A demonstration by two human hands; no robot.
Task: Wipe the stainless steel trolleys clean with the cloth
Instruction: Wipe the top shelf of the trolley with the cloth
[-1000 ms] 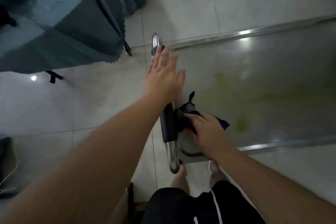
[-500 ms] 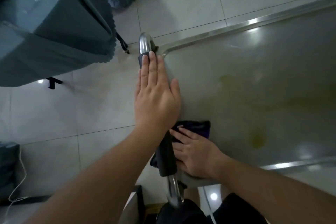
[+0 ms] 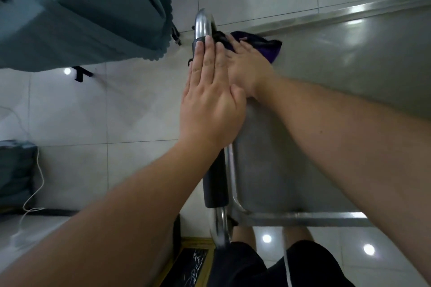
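The left hand (image 3: 210,102) is lying flat, fingers straight, along the trolley handle (image 3: 214,184), gripping nothing; the right hand (image 3: 250,67) is pressing flat on the purple cloth (image 3: 268,48), which is sitting in the far-left corner of the steel trolley (image 3: 349,65) top, beside the handle's bend.

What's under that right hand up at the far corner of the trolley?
A dark purple cloth lies under the right hand, pressed flat on the steel trolley top. Only its far edge shows; the part beneath the palm is covered.
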